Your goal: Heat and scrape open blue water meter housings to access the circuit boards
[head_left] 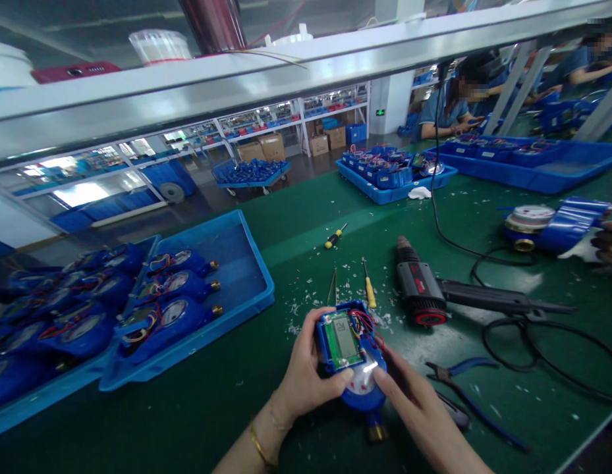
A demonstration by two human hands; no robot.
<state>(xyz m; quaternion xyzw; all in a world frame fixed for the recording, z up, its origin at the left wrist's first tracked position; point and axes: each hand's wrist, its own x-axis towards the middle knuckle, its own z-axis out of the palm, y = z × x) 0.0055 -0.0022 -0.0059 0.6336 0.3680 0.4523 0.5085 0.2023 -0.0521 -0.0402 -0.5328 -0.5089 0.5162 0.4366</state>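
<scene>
A blue water meter [365,399] is held between both hands above the green bench, its brass threaded end pointing toward me. On its upper part sits a green circuit board with a lit display [344,334], and red and other coloured wires [362,322] loop out beside it. My left hand [308,372] is wrapped round the left side, thumb on the clear round dial cover. My right hand [407,382] grips the right side, its thumb also at the dial cover; its other fingers are partly hidden behind the meter.
Right of the meter lie a heat gun [420,286] with a cable, and blue-handled pliers [466,382]. Beyond it are screwdrivers [369,289], tweezers [333,286] and white scraps. Blue trays [241,263] of meters stand left and at the back. A co-worker's hand [609,243] is at far right.
</scene>
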